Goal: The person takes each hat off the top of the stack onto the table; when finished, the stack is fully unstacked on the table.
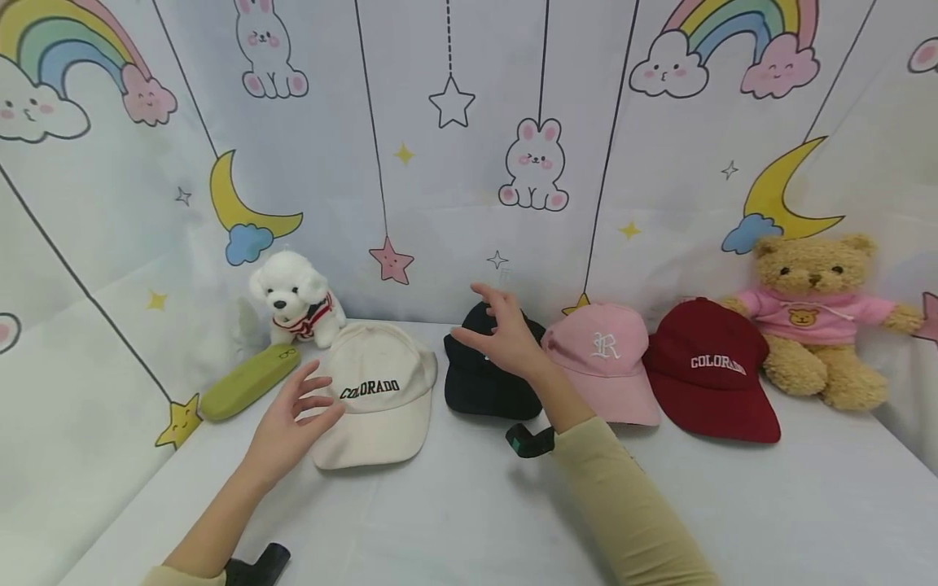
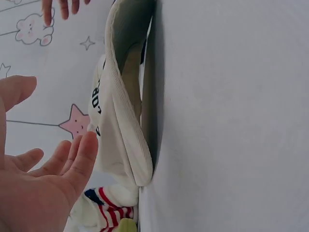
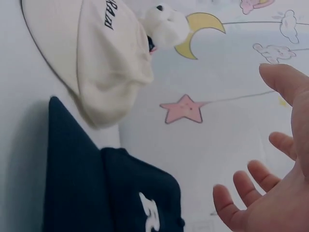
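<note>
My left hand [image 1: 296, 423] hovers at the left side of a cream baseball cap [image 1: 381, 439] lettered COLORADO, its fingers spread and holding nothing. In the left wrist view, the cream cap [image 2: 128, 140] stands just beyond the left fingertips. Above a black baseball cap [image 1: 487, 395] is my right hand [image 1: 506, 338], fingers apart and nothing in it; it hides part of the black cap in the head view. The right wrist view has the black cap [image 3: 140, 193], with a white mark on its front, below the right fingers.
Right of the black cap sit a pink cap [image 1: 604, 366] and a dark red cap [image 1: 711, 374]. A teddy bear [image 1: 817, 317] is at the far right. Behind the left hand are a white plush dog [image 1: 293, 297] and a green glasses case [image 1: 249, 382]. A patterned backdrop [image 1: 454, 187] hangs behind.
</note>
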`<action>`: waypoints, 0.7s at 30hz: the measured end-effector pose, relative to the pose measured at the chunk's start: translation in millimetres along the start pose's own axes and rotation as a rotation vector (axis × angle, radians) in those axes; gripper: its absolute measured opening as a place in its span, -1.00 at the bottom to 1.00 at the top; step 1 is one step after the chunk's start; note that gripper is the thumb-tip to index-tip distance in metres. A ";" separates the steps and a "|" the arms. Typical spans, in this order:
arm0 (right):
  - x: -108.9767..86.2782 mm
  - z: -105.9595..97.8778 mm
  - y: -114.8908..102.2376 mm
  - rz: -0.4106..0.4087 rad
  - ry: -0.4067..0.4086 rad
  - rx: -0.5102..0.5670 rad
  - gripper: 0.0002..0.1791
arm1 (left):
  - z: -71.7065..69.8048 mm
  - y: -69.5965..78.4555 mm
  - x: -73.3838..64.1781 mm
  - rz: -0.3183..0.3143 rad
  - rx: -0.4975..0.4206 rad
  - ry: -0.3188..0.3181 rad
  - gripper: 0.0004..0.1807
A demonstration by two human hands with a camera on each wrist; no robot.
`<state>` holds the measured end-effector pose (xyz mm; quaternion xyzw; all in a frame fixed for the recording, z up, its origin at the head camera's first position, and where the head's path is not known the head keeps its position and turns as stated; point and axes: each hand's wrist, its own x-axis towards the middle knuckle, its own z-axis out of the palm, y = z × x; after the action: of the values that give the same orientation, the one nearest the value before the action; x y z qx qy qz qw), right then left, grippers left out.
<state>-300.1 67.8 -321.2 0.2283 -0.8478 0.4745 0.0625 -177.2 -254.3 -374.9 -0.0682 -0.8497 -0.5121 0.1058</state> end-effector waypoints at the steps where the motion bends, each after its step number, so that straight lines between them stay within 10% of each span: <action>1: 1.1 4.2 -0.3 0.003 -0.004 0.004 -0.12 | -2.1 -2.6 -0.2 -0.014 0.009 -0.002 -0.10; 21: 24.0 72.6 3.2 0.092 -0.064 0.180 -0.17 | -14.7 -24.4 0.1 -0.244 0.059 -0.065 0.00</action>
<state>-314.8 0.9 -355.3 0.2089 -0.8128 0.5437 -0.0074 -181.2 -278.7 -389.1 0.0223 -0.8693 -0.4936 0.0168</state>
